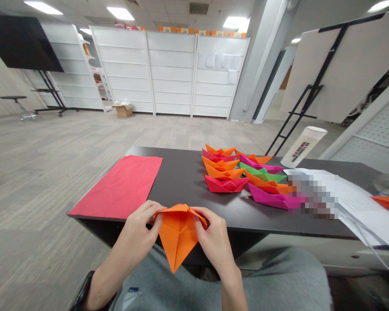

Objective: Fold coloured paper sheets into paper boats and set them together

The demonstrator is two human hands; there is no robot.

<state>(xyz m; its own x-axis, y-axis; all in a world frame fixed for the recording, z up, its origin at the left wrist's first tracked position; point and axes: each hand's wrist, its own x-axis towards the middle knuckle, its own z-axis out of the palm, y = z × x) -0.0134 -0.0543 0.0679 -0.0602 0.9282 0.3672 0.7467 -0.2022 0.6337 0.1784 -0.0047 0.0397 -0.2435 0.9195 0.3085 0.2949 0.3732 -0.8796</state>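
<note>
Pinching orange folded paper (179,236) by its two upper corners, using left hand (141,224) on one and right hand (215,230) on the other, grasping with thumbs on the near face and index fingers over the top; not telling the curl of the remaining right fingers, mostly hidden. Holding it tip-down above gray trousers (266,276), by the near edge of the black table (178,175). Judging by look, handling something very light, thin and bendable, probably stiffening along creases, flexing across flat panels; likely not slipping much, but wrinkling or tearing under a hard tug. Best gripping at the layered corners, pressing lightly, sparing the center crease and tip. Also seeing red paper sheet (119,185) lying flat leftward, folded paper boats (227,185) standing in two columns rightward
</note>
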